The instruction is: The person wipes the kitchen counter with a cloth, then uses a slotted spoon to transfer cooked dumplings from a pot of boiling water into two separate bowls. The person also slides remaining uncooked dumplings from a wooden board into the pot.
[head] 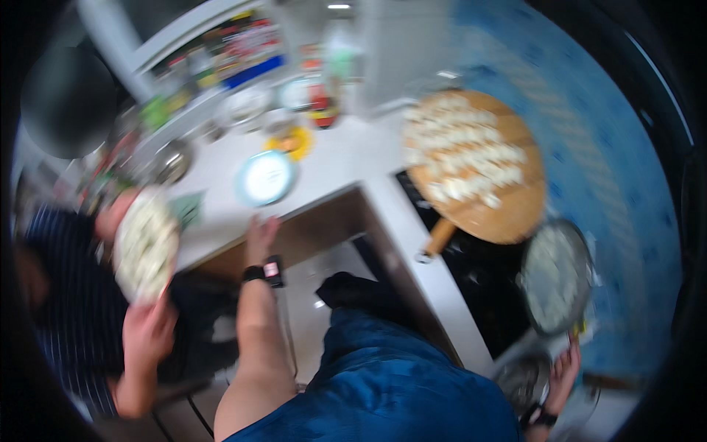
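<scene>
My left hand (262, 235), with a dark watch on its wrist, reaches out with fingers apart and nothing in them. It is at the counter's front edge, just short of a white plate with a light blue rim (267, 178). Far to the right, my right hand (564, 369) has its fingers curled at the near end of a round pan (557, 277); blur hides the exact grip. Pale pieces lie inside the pan. Beyond it, a round wooden board (513, 218) bears rows of small white pieces, seemingly dumplings, and its handle points towards me.
At left, a person in a dark striped shirt (77, 309) holds a dish of pale food (146, 246). The black stove top (480, 293) lies under the board's edge. A metal bowl (522, 378) stands near my right hand. Bottles and a red container (320, 108) line the counter's back.
</scene>
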The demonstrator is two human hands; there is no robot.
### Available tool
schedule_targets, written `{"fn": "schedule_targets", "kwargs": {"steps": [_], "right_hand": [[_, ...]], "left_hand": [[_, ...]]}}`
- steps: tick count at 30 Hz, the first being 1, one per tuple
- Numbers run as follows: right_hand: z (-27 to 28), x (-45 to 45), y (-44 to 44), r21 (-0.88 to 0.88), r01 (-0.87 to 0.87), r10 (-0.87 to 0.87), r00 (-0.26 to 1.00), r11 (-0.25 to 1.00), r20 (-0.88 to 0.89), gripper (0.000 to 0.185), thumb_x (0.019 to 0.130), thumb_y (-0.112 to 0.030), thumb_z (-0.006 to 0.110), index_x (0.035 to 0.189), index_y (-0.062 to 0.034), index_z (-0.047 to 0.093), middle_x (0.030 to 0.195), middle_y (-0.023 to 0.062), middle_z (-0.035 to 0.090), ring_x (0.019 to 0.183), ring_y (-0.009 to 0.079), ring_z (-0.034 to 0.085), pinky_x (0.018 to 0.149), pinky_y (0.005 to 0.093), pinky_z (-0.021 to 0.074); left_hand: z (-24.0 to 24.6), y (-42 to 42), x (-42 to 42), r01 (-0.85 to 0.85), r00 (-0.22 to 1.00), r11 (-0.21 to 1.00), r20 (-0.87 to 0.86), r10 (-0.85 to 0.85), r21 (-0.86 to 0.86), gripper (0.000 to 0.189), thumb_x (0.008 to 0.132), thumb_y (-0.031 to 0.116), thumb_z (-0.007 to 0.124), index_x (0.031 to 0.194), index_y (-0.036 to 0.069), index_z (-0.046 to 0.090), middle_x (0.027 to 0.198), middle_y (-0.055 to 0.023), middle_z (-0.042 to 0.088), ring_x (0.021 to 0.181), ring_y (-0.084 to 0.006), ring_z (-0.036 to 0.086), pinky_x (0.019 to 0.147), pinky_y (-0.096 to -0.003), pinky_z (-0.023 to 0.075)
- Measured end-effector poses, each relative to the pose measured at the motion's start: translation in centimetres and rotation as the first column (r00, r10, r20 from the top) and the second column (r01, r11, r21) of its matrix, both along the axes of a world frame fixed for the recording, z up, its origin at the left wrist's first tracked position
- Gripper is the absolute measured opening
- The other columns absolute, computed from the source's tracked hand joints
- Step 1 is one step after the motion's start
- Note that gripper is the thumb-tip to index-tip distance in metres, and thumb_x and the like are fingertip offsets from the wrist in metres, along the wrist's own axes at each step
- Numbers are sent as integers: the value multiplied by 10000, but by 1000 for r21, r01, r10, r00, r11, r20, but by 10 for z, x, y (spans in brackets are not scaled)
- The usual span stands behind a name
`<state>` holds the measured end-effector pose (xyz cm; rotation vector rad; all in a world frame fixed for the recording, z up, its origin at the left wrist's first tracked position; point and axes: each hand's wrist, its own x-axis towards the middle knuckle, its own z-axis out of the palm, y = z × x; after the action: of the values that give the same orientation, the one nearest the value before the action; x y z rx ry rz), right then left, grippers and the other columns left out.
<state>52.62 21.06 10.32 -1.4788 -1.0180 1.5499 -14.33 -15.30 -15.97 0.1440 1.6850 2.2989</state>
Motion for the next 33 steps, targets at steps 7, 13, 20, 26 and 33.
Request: {"fn": "schedule_targets", "kwargs": {"steps": [7, 13, 20, 26, 33], "right_hand": [[-22, 46, 31, 187, -228, 13, 666, 955, 745, 474, 877, -131, 588, 1317, -49, 433, 700, 74, 582, 502, 141, 537, 443, 309, 442], [21, 52, 32, 102, -460, -43, 137, 882, 990, 462, 828, -228, 580, 1252, -70, 489, 930, 242, 627, 864, 423, 590, 753, 461, 475], [53, 48, 40, -183, -351, 304, 329, 918, 894, 377, 872, -174, 547, 1222, -39, 524, 819, 160, 637, 667, 257, 620, 629, 350, 493], [93, 61, 36, -425, -163, 396, 736, 891, 549, 317, 878, -134, 545, 1161, 10, 535, 590, 16, 503, 349, 99, 416, 334, 256, 333], [81, 100, 36, -590, -246, 380, 918, 769, 112, 337, 910, -201, 511, 1185, -6, 519, 601, 28, 485, 380, 77, 385, 317, 212, 282]], "left_hand": [[-104, -1, -166, -200, 706, 961, 708, 5, 191, 400, 941, 217, 490, 1177, -103, 461, 1056, -198, 600, 952, -331, 616, 881, -385, 532], [-101, 20, -168, -174, 800, 983, 573, 176, -60, 325, 931, 43, 360, 1181, -156, 421, 1124, -234, 557, 986, -326, 608, 869, -367, 557], [-13, 5, -92, -54, 901, 989, 433, -9, 135, 352, 944, 59, 418, 1213, -168, 399, 1203, -259, 524, 1086, -317, 563, 970, -351, 492], [66, 31, -41, 60, 907, 978, 399, -136, 198, 325, 916, 32, 482, 1156, -178, 422, 1112, -277, 567, 1027, -306, 605, 905, -329, 538], [159, 82, 23, 212, 920, 963, 299, -254, 167, 339, 867, 29, 542, 1140, -146, 445, 1033, -236, 612, 955, -280, 640, 830, -304, 571]]}}
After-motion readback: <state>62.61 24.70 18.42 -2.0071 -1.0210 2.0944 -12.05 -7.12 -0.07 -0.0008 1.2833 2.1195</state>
